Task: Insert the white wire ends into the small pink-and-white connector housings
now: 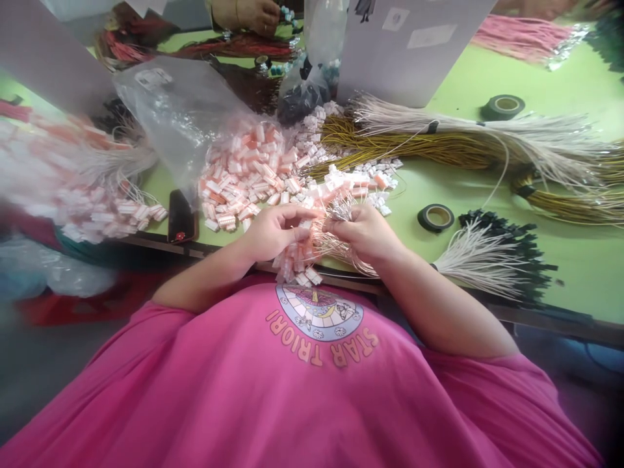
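Observation:
My right hand (366, 235) is closed around a bunch of thin pale wires (334, 242), whose bare metal ends (341, 207) stick up above the fingers. Close beside it, my left hand (279, 233) pinches a small white connector housing (305, 225) between thumb and fingers; the fingertips partly cover it. White and orange connectors (298, 263) hang in a cluster under my hands at the table edge. Just beyond them lies a big heap of loose connector housings (244, 179), with more small white ones (383, 179) to its right.
On the green table (487, 260) lie black tape rolls (435, 218), yellow wires (439, 151), white wires (487, 127) and a black-ended wire bundle (492, 257). A phone (182, 218) sits at the front edge. Plastic bags (180, 110) and a partition (404, 52) stand behind; another person's hand (258, 14) shows there.

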